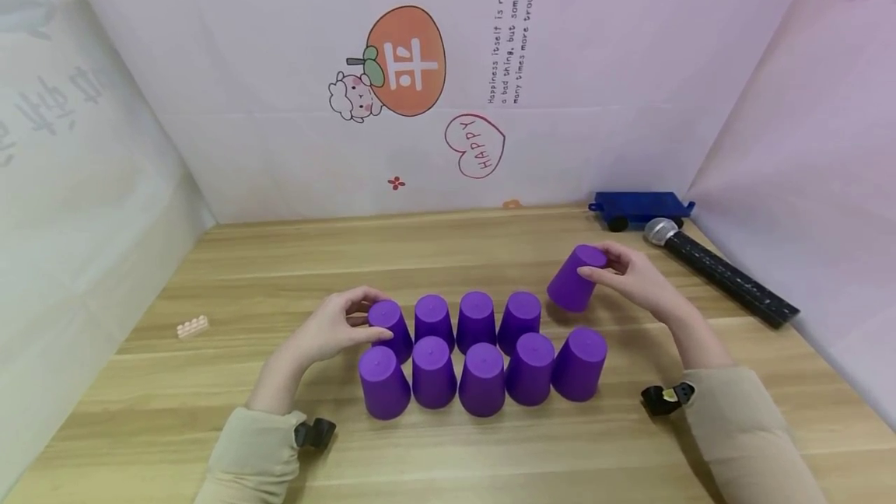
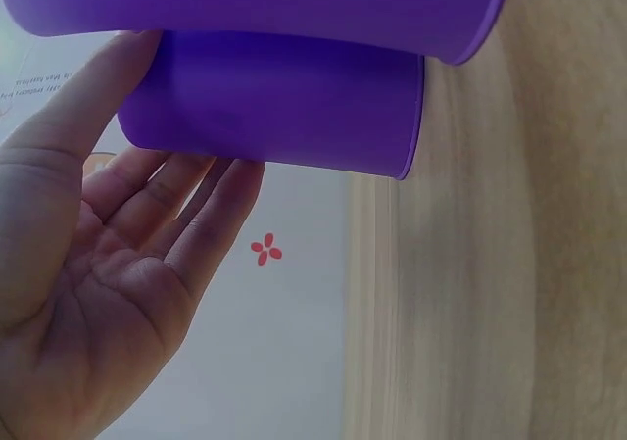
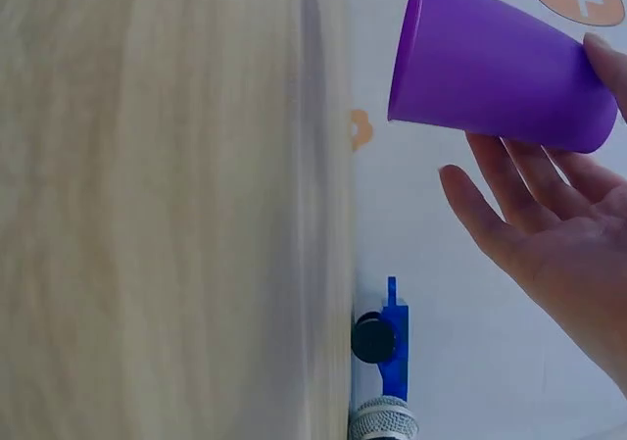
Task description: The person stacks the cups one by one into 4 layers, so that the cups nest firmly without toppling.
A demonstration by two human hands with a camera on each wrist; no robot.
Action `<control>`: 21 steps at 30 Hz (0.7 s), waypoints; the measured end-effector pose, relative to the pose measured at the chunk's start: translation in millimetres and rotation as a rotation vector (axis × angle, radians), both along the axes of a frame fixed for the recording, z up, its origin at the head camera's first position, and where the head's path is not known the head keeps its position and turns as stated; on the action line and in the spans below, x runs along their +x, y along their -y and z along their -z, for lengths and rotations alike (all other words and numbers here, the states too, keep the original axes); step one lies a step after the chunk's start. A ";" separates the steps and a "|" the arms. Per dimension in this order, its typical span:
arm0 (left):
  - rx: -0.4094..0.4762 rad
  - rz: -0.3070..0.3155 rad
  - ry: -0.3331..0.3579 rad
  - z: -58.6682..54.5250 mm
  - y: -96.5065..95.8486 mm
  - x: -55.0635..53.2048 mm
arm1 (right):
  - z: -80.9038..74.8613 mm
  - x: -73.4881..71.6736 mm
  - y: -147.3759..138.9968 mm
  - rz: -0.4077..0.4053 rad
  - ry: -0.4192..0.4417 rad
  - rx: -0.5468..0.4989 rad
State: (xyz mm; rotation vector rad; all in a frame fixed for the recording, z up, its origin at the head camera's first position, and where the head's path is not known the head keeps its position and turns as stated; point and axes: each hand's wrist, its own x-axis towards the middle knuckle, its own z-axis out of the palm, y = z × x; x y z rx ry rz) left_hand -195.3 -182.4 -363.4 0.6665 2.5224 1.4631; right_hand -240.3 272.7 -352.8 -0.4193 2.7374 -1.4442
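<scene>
Upside-down purple cups stand close together in two rows on the wooden table. My left hand (image 1: 334, 327) pinches the leftmost cup of the back row (image 1: 387, 319) between thumb and fingers. In the left wrist view this held cup (image 2: 274, 107) lies beyond a nearer cup (image 2: 255, 1), which hides part of it. To the right of the back row, my right hand (image 1: 630, 277) grips another purple cup (image 1: 575, 280), mouth down and tilted. The right wrist view shows that cup (image 3: 500, 68) raised off the table, with thumb and fingers on opposite sides near its base.
A front row of several cups, among them a middle one (image 1: 481, 381), stands nearer me. A microphone (image 1: 721, 271) and a blue toy wagon (image 1: 640, 208) sit at the back right. At left lies a small pale studded block (image 1: 192, 326). Printed cloth (image 1: 280, 99) walls the back and sides.
</scene>
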 end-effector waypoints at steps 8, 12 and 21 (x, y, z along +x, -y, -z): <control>0.006 -0.003 0.003 0.6 1.2 1.1 | 2.4 -19.2 15.4 -0.033 -0.028 0.107; 0.003 -0.002 0.007 2.5 1.8 1.3 | 3.9 -32.2 24.8 -0.095 -0.035 0.129; 0.003 -0.003 -0.003 2.9 1.2 0.3 | 1.0 -54.6 50.7 -0.229 -0.039 0.178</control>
